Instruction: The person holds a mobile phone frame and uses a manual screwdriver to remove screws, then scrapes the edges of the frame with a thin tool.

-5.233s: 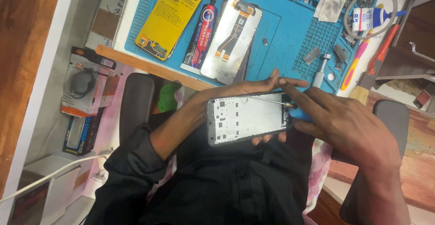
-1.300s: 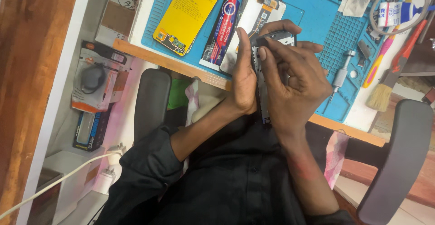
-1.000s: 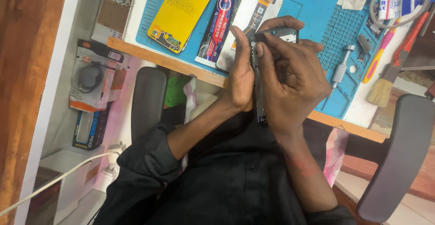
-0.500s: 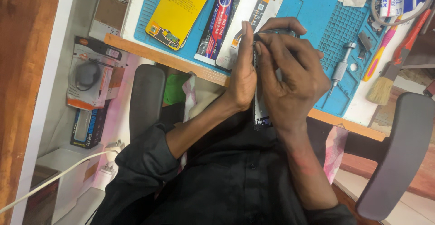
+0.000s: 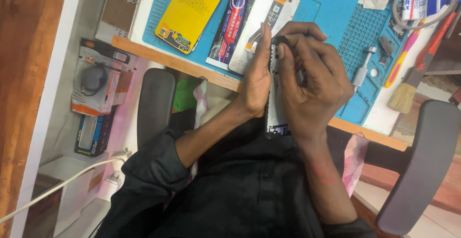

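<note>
Slim white phone frame (image 5: 274,113) stands on edge above the lap, sandwiched: left hand (image 5: 256,77) flat against it with fingers together, right hand (image 5: 312,82) curled, pinching its top. Behind lies the blue silicone work mat (image 5: 331,3) on a wood-edged white desk (image 5: 192,67).

Left hand (image 5: 257,82) flat against curled right hand (image 5: 312,89)

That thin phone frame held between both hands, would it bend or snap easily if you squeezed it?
Probably fragile: the phone frame looks very thin, seen edge-on between the left hand and right hand. Likely light, since fingertips alone support it. It may flex slightly; both hands brace it along its length.
</note>
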